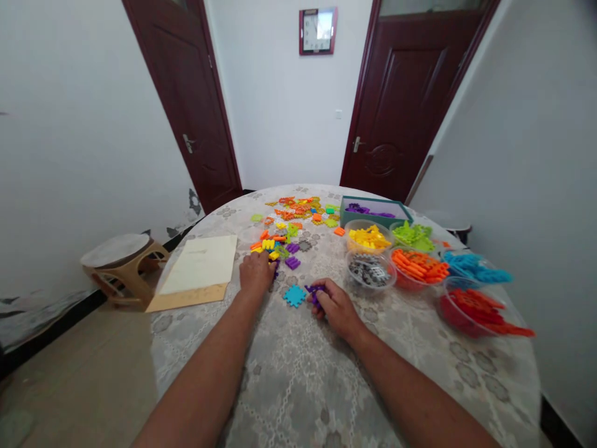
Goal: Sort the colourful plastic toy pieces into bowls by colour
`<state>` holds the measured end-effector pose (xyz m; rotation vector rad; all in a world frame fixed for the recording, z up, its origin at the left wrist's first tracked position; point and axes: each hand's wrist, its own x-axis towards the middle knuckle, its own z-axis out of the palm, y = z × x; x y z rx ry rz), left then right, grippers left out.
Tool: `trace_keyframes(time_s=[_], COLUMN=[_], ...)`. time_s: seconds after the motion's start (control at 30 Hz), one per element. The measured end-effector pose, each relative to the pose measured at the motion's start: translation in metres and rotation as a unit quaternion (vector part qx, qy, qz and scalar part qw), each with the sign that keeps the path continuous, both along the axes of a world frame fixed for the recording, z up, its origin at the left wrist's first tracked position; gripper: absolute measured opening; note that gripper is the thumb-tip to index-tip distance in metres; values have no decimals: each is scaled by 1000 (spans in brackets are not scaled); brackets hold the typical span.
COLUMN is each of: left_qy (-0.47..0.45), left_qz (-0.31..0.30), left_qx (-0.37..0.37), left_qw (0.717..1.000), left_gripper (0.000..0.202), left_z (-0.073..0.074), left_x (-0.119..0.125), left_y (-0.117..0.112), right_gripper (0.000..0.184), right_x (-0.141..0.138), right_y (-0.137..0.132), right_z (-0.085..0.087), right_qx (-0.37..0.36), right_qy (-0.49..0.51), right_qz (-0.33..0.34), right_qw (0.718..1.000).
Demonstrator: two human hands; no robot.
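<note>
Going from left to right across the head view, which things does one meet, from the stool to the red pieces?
stool → paper sheet → left hand → blue piece → right hand, holding a purple piece → bowl of grey pieces → bowl of orange pieces → bowl of red pieces

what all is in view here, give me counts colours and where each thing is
table: one, round, pale patterned cloth
loose toy pieces: many, mixed colours, far middle and by the left hand
blue piece: one, between the hands
clear bowls: six, holding yellow, green, orange, grey, blue, red pieces, right side
teal box: one, purple pieces inside, behind the bowls
paper sheets: cream on brown, table's left
stool: one, tan, floor at left
doors: two, dark red, back
clock: one, between the doors
left hand: on the near pieces
right hand: fingers around a purple piece
</note>
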<state>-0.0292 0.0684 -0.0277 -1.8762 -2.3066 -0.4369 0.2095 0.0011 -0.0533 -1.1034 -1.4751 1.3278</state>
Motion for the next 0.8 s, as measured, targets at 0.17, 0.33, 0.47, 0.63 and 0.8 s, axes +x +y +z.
trace_keyframes(time_s=[0.17, 0.33, 0.47, 0.63, 0.8], left_qy=[14, 18, 25, 35, 44], left_qz=[-31, -41, -56, -50, -44], left_qx=[-6, 3, 1, -13, -31], left_qw=[999, 999, 998, 998, 998], left_gripper=[30, 35, 37, 36, 32], left_z=[0, -4, -4, -2, 3], left_x=[-6, -9, -5, 6, 11], left_y=[7, 5, 7, 11, 9], right_gripper=[26, 25, 26, 26, 29], right_x=[-1, 0, 0, 0, 0], right_y=[1, 1, 1, 0, 0], right_z=[1, -1, -1, -1, -1], right_qx=[18, 24, 20, 13, 12], right_qy=[-11, -24, -30, -22, 12], right_qz=[-9, -4, 6, 5, -17], right_qw=[1000, 999, 999, 1000, 1000])
